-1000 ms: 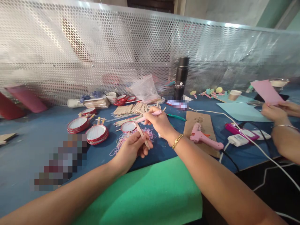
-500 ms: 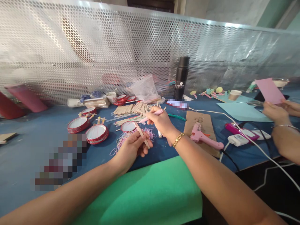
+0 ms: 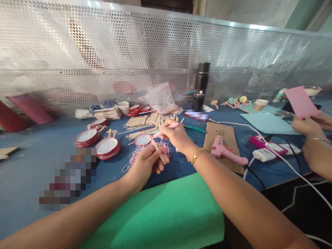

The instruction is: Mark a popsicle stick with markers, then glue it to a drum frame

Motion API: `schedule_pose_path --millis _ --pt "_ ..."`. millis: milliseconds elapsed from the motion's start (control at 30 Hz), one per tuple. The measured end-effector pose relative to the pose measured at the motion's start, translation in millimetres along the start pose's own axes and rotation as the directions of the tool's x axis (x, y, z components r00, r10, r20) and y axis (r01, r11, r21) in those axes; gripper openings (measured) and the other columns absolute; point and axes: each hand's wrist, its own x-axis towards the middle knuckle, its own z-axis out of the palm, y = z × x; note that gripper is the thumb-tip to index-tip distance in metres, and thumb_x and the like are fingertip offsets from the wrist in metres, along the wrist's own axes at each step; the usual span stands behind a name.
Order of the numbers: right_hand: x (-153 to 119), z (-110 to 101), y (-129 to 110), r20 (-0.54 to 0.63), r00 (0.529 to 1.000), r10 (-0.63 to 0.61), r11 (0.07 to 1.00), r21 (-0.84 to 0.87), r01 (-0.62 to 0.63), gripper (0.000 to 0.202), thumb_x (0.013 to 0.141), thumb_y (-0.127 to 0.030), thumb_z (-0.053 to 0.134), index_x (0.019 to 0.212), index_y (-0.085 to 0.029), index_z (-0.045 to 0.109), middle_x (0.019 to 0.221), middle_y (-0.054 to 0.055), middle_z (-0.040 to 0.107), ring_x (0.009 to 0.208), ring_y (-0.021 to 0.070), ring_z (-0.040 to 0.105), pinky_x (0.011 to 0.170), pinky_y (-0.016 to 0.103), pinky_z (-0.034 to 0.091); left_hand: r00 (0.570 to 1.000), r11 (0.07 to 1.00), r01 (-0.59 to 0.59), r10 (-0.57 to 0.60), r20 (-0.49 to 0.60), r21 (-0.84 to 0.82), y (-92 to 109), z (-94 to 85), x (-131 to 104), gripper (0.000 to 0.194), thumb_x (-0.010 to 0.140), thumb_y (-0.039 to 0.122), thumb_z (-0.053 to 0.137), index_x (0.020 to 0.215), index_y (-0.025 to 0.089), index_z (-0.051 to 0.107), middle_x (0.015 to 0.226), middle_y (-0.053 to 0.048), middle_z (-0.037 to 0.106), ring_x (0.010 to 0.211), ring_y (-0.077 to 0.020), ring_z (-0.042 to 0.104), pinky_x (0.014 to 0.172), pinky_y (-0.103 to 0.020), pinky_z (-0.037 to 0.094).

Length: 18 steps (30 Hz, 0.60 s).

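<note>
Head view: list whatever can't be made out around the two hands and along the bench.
All in the head view:
Wooden stick: partly covered by left hand.
Pink pen, in right hand: tip too small to tell whether it touches the stick.
Phone screen, long item at left: pixelated.
Things behind perforated panel: blurred through it.
Co-worker's arm: cut off by right edge.

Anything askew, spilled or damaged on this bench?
Bands lie in a loose tangle by the left hand, not contained. Sticks are heaped at mixed angles. The glue gun lies on cardboard, no stand visible. No liquid spill or clear breakage shows.
</note>
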Motion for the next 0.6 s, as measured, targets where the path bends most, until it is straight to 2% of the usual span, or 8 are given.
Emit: schedule_pose_path --millis 167,333,500,600 --pt "0.9 -0.8 1.7 -0.043 0.999 0.014 1.0 0.007 -0.014 0.017 0.075 -0.022 0.058 0.06 -0.021 0.05 0.052 -0.005 0.058 0.052 0.0118 0.053 0.056 0.025 0.041 1.0 1.0 0.001 -0.001 0.0 -0.003 -0.1 0.0 0.4 0.019 0.09 0.036 0.065 0.088 0.018 0.06 0.071 0.0 0.071 0.047 -0.007 0.053 0.042 -0.017 0.038" --pt "0.4 -0.6 1.1 0.005 1.0 -0.003 1.0 0.009 0.003 0.018 0.076 -0.023 0.059 0.06 -0.021 0.051 0.052 -0.005 0.058 0.052 0.0118 0.051 0.055 0.025 0.041 1.0 1.0 -0.007 0.007 -0.002 -0.004 -0.2 0.3 0.9 0.021 0.088 0.038 0.067 0.088 0.018 0.06 0.07 0.0 0.071 0.046 -0.0073 0.053 0.041 -0.017 0.038" --pt "0.1 -1.3 0.1 -0.033 0.999 -0.002 1.0 -0.013 0.002 0.018 0.077 -0.023 0.058 0.06 -0.021 0.05 0.052 -0.005 0.058 0.053 0.0117 0.053 0.056 0.025 0.042 1.0 1.0 -0.005 0.005 0.005 -0.01 0.0 0.6 0.1 0.021 0.088 0.038 0.067 0.087 0.018 0.06 0.072 0.0 0.072 0.047 -0.0071 0.053 0.042 -0.017 0.039" --pt "-1.0 -0.1 -0.5 -0.003 1.0 -0.006 1.0 -0.006 0.006 0.019 0.077 -0.023 0.058 0.06 -0.021 0.05 0.053 -0.004 0.058 0.053 0.0115 0.052 0.056 0.025 0.042 1.0 1.0 -0.013 0.013 0.005 -0.01 -0.3 0.3 0.1 0.02 0.089 0.037 0.066 0.088 0.018 0.06 0.071 0.0 0.071 0.047 -0.0071 0.053 0.042 -0.017 0.039"
